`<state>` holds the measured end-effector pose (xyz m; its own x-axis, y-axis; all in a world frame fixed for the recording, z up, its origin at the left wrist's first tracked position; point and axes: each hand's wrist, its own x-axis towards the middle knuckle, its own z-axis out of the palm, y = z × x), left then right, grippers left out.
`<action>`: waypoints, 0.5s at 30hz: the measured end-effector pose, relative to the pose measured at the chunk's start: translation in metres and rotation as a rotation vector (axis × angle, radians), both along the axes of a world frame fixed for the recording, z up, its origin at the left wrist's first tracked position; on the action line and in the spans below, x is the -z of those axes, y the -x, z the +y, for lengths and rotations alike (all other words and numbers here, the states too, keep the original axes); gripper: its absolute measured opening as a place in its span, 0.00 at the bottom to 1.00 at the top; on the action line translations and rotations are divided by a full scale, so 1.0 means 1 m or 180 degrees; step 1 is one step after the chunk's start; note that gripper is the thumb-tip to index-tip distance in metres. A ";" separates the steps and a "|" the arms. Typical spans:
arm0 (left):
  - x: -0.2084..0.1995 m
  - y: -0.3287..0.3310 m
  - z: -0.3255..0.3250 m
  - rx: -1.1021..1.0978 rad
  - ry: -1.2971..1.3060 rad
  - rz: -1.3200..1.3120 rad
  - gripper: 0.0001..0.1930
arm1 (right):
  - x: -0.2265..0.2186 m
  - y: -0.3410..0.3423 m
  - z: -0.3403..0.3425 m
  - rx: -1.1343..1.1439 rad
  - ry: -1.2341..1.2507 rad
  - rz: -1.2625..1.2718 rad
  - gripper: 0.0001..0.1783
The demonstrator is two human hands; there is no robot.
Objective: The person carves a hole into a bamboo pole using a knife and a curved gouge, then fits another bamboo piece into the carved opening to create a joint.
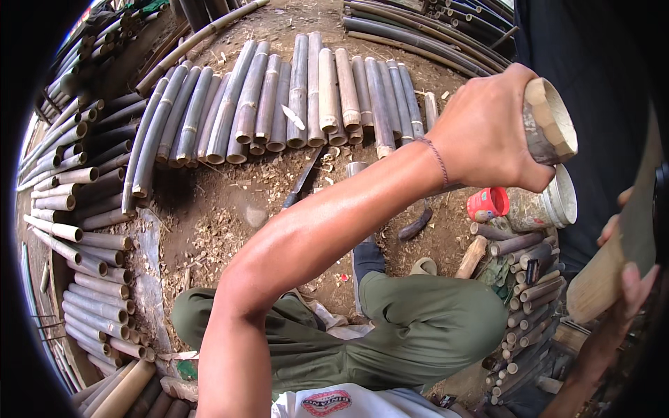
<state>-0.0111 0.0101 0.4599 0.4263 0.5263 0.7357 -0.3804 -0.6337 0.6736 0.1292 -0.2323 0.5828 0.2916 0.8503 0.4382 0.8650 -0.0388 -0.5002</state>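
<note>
My left arm reaches across to the upper right, a thin braided band around its wrist. My left hand (481, 125) is closed around a bamboo tube (547, 129), whose pale, hollow end shows chipped, faceted cuts on the rim. The rest of this tube is mostly hidden behind my hand and forearm. At the right edge, my right hand (635, 289) has its fingers wrapped round the wooden handle of a broad-bladed knife (596, 285). The grey blade rises from the handle toward the upper right, partly lost in the dark rim.
A row of bamboo tubes (261, 97) lies ahead, with a dark-bladed knife (304, 177) on the chip-strewn dirt. Stacked bamboo (97, 306) lines the left; shorter pieces (529, 279) are piled right. A red container (488, 203) and whitish bucket (559, 198) stand beyond my folded legs.
</note>
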 end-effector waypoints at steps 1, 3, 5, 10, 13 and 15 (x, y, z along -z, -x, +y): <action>-0.002 -0.004 -0.002 0.0076 -0.0007 -0.0067 0.40 | 0.002 0.003 0.004 -0.0025 0.0353 0.0155 0.62; 0.004 0.004 0.001 0.0025 0.0038 0.0125 0.40 | 0.021 0.002 0.017 -0.0176 0.0586 0.0613 0.67; 0.011 0.010 0.004 -0.0049 0.0032 0.0188 0.39 | 0.030 0.007 0.024 -0.0203 0.0375 0.0964 0.66; 0.002 -0.005 -0.002 0.0045 -0.0060 -0.0130 0.40 | 0.002 0.016 0.005 0.0056 0.0178 0.1130 0.66; 0.013 0.006 0.003 -0.0147 -0.0130 0.0162 0.41 | 0.037 0.009 0.026 -0.0186 0.0312 0.1291 0.67; 0.015 0.007 0.003 -0.0117 -0.0104 0.0082 0.41 | 0.037 0.021 0.032 -0.0150 0.0172 0.1262 0.66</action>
<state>-0.0179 0.0126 0.4447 0.4261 0.5179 0.7418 -0.3391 -0.6687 0.6617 0.1084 -0.2006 0.5454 0.3892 0.8855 0.2538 0.6068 -0.0392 -0.7939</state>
